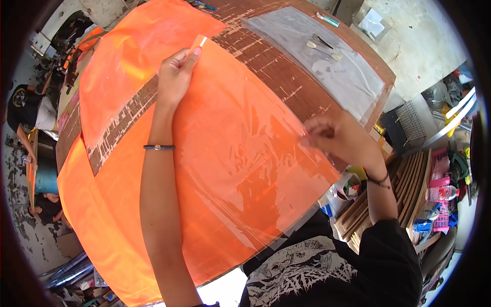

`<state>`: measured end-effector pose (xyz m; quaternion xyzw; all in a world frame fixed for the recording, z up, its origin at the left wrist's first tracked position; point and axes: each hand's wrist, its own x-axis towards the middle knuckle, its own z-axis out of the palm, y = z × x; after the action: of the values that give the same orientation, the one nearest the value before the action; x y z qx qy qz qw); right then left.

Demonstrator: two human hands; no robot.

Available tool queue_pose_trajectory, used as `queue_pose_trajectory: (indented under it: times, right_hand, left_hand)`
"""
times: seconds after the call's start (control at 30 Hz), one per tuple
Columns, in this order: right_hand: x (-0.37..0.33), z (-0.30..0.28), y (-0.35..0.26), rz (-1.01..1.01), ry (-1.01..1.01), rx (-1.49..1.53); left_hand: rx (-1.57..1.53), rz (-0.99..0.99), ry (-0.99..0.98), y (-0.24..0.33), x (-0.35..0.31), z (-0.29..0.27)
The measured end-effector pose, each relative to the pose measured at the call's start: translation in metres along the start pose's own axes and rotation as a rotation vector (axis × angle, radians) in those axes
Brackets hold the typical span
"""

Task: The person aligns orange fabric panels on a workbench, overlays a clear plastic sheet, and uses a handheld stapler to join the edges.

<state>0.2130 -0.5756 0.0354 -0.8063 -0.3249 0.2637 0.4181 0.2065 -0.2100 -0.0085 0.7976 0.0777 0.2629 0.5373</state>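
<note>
To avoid creases, tension the orange sheet (217, 97) evenly and smooth the wrinkled clear film (255, 158) over it, center frame, on the table (279, 84). The hands are apart: the left hand (176, 79) pinches the sheet's upper corner; the right hand (342, 135) is at its right edge, grip indeterminable.

Illegible pale lettering (327, 276) on black shirt (391, 258)
</note>
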Motion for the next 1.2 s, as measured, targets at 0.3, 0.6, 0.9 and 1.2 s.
queue_pose_trajectory:
  times: [0.3, 0.6, 0.9, 1.2]
  right_hand:
    - [-0.052, 0.008, 0.012, 0.151, 0.121, 0.01]
    - [-0.014, 0.003, 0.019, 0.067, 0.075, 0.228]
    - [-0.008, 0.002, 0.029, 0.05, 0.054, 0.316]
    - [-0.009, 0.008, 0.029, 0.042, 0.032, 0.328]
  left_hand:
    - [0.056, -0.002, -0.06, 0.016, 0.009, -0.014]
    - [0.178, 0.022, 0.018, 0.031, 0.017, -0.045]
    - [0.193, -0.028, -0.023, 0.045, 0.014, -0.054]
    - [0.171, -0.244, -0.343, 0.014, 0.007, -0.086]
